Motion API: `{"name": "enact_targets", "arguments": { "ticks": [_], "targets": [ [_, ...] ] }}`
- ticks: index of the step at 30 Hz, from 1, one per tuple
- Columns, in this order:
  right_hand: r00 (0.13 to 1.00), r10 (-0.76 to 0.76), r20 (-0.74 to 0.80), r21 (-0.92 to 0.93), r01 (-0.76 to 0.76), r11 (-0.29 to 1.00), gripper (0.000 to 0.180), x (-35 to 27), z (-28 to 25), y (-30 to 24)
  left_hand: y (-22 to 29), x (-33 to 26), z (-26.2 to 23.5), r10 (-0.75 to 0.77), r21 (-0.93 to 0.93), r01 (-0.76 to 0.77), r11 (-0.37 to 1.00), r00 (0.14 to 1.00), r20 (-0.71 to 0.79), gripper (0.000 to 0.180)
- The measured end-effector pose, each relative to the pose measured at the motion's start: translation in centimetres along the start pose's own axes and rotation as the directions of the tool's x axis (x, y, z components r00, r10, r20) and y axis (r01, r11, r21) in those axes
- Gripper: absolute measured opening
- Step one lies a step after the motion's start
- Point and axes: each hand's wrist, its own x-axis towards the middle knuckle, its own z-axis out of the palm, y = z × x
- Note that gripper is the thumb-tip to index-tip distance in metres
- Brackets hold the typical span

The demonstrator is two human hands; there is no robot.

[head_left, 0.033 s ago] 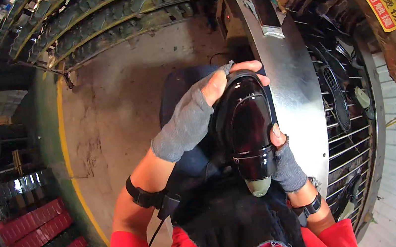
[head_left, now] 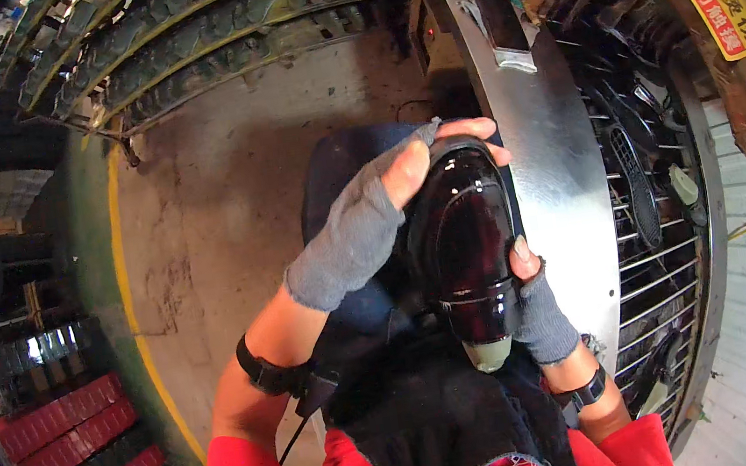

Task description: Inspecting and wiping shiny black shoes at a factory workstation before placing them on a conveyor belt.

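A glossy black-and-burgundy shoe (head_left: pixel 463 235) points its toe away from me, above my lap. At its near end the pale green tip of a shoe last (head_left: pixel 489 353) sticks out. My left hand (head_left: pixel 375 209), in a grey fingerless glove, is wrapped over the toe end, its fingertips showing past the far right edge. On the shoe's right side, close to the heel end, my right hand (head_left: pixel 539 310) grips with the thumb up along the edge; its other fingers are hidden beneath. The right hand wears a similar grey glove.
A metal bench (head_left: pixel 559 180) runs along my right, with a phone-like dark slab (head_left: pixel 504 27) at its far end. Beyond it, a barred rack (head_left: pixel 658 290) carries soles (head_left: pixel 635 184). Shelves of shoes (head_left: pixel 225 40) stand far left, red slatted panels (head_left: pixel 70 433) nearer.
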Motion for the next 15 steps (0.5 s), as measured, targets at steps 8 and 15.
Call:
{"name": "enact_targets", "arguments": {
  "ticks": [8,15],
  "targets": [
    [0.998,0.047,0.041,-0.114,-0.043,0.993,0.095,-0.4,1.0,0.4,3.4,-3.3,2.6,0.020,0.353,0.014,0.936,0.996,-0.092,0.078],
    [0.969,0.240,0.052,-0.032,-0.239,0.970,0.108,0.6,-1.3,1.9,3.0,-4.8,2.8,0.021,0.404,0.021,0.914,0.995,-0.099,0.083]
  ]
}}
